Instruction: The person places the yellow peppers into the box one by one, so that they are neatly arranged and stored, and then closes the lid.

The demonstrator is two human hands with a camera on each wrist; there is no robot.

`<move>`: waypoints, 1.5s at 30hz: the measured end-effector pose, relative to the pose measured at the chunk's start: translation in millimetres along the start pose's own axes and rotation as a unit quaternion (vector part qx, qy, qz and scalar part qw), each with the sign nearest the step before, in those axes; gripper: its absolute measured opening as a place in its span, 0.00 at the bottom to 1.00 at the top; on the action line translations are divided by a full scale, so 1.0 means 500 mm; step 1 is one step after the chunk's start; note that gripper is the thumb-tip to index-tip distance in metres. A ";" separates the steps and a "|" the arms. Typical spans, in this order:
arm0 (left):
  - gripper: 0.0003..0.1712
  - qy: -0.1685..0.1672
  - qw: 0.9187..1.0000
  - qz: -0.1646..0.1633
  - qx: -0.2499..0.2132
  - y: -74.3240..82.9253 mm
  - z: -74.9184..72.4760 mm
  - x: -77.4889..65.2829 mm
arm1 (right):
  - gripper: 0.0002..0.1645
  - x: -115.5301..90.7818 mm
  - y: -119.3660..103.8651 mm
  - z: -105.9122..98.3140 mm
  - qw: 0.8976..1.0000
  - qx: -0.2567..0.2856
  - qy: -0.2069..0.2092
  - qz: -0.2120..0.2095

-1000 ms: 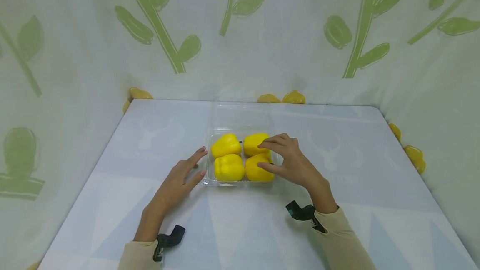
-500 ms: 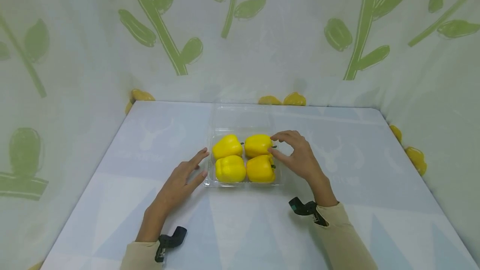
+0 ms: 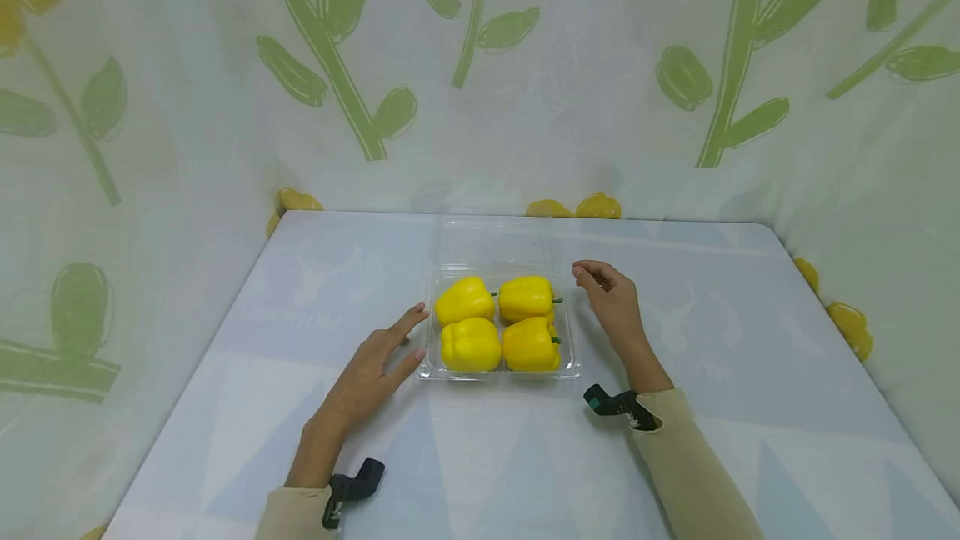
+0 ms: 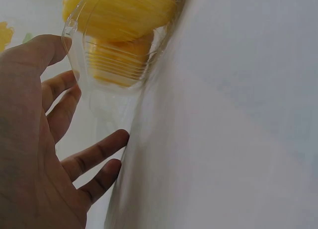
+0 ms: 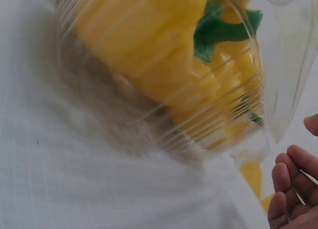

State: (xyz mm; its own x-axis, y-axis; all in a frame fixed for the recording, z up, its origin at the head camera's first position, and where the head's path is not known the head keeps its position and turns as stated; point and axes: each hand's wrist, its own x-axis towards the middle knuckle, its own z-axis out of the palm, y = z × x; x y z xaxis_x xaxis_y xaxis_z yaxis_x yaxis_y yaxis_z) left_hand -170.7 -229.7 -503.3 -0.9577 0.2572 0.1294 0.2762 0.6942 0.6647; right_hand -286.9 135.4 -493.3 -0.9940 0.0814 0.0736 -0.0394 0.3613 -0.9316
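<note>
Several yellow bell peppers point(image 3: 471, 346) with green stems lie in two rows inside a clear plastic clamshell container point(image 3: 491, 375). Its transparent lid point(image 3: 495, 242) is folded back, away from the person. My left hand point(image 3: 371, 373) is spread beside the container's left side; in the left wrist view its thumb point(image 4: 49, 47) is right at the plastic rim. To the right of the container is my right hand point(image 3: 618, 307), fingers loosely bent and holding nothing. In the right wrist view its fingers point(image 5: 293, 182) are near the ribbed corner of the container.
A table with a pale blue and white patterned top point(image 3: 480, 457) carries the container. Behind and at both sides stands a pale curtain point(image 3: 570, 107) printed with green stems and yellow flowers. Black wrist cameras point(image 3: 356, 482) sit at both sleeves.
My right hand has drawn back from over the right-hand peppers to beside the container, its fingers coming closer together. My left hand stays by the left side. The head view has shifted slightly.
</note>
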 end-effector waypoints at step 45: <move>0.36 -0.009 1.000 -0.006 0.008 -0.001 -0.002 0.005 | 0.28 0.080 0.040 0.044 0.995 0.059 -0.044 0.060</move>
State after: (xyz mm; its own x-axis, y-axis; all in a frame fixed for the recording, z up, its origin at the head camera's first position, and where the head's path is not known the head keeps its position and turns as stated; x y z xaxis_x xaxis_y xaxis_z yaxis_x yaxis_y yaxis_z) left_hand -173.6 -230.1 -502.7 -0.9593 0.2607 0.1088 0.2665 0.7078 0.6542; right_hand -329.6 125.7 -517.0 -0.9971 0.0331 -0.0685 0.0745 0.2411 -0.9676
